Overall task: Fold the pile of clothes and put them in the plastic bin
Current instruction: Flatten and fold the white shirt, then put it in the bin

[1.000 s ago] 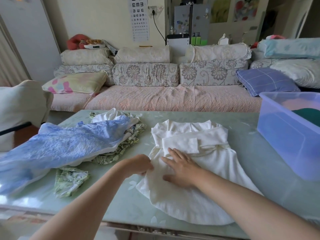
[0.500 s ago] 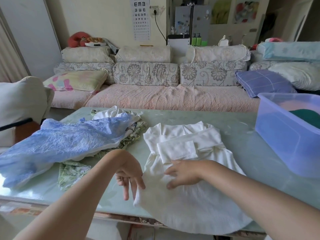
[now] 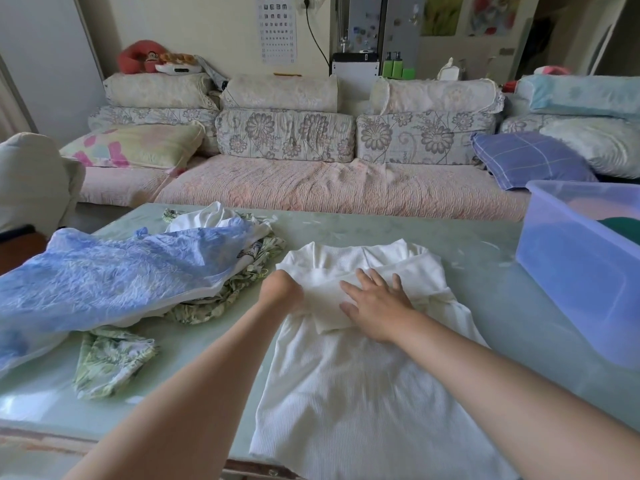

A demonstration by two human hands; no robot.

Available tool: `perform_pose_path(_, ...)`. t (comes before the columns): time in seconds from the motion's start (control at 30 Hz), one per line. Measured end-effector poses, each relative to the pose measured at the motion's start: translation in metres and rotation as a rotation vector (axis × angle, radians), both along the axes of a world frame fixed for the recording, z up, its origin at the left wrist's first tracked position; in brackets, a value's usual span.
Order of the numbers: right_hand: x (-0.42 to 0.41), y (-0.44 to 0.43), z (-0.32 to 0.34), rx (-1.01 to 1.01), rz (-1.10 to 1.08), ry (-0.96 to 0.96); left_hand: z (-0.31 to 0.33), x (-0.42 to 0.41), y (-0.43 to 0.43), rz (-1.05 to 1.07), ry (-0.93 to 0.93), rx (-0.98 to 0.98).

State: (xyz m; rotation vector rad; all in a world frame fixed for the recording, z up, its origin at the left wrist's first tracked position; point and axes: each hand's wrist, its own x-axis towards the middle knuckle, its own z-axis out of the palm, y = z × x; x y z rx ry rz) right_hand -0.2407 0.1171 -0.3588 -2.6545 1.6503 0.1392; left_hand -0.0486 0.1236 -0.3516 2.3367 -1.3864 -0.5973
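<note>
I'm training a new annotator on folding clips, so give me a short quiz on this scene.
1. True or false: the right hand lies flat on the white garment.
2. The plastic bin stands on the table at: A) the person's left, B) the person's right, C) the middle.
3. Fill in: the top garment of the unfolded pile is ___.
Key: 1 true; 2 B; 3 blue.

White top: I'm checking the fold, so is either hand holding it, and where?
Right hand lies flat on the white top's folded sleeve, no grip. Left hand is at its left edge; its fingers are hidden, so a grip cannot be told.
</note>
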Motion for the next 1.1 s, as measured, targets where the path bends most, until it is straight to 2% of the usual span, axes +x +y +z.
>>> perform_pose_path(0.17, 0.0, -0.017, -0.01, 0.139, -0.044, 0.014, 0.005, -0.008, -0.023, 0.018, 0.184, 0.149)
perform_pose_path(0.23, -0.002, -0.023, -0.011, 0.149, -0.037, 0.0, 0.001, -0.003, -0.033, -0.063, 0.172, 0.117)
perform_pose_path(0.3, -0.003, -0.027, -0.013, 0.146, -0.033, -0.016, 0.004, -0.001, -0.037, -0.024, 0.248, 0.073)
perform_pose_path(0.4, -0.004, -0.032, -0.017, 0.161, -0.025, -0.043, 0.015, -0.006, -0.04, -0.073, 0.403, -0.071)
perform_pose_path(0.47, -0.006, -0.036, -0.014, 0.175, -0.042, -0.151, 0.025, -0.016, -0.039, -0.142, 0.514, -0.159)
perform_pose_path(0.57, -0.016, -0.047, 0.003, 0.066, -0.168, -0.446, 0.035, -0.038, -0.036, -0.259, 0.623, -0.173)
perform_pose_path(0.63, -0.03, -0.053, 0.014, -0.028, -0.216, -0.563, 0.032, -0.056, -0.037, -0.344, 0.772, -0.077)
perform_pose_path(0.7, -0.046, -0.055, 0.019, -0.1, -0.144, -0.522, 0.024, -0.067, -0.037, -0.447, 0.859, 0.06)
perform_pose_path(0.8, -0.063, -0.058, 0.011, -0.053, -0.032, -0.438, 0.018, -0.069, -0.041, -0.571, 0.792, 0.08)
perform_pose_path(0.93, -0.057, -0.061, -0.002, 0.071, -0.085, -0.435, 0.016, -0.067, -0.041, -0.615, 0.591, -0.032)
perform_pose_path(1.03, -0.045, -0.058, 0.0, 0.113, -0.147, -0.415, 0.015, -0.059, -0.044, -0.602, 0.149, -0.257)
perform_pose_path(1.1, -0.038, -0.056, 0.003, 0.168, -0.197, -0.451, 0.011, -0.052, -0.047, -0.645, -0.109, -0.291)
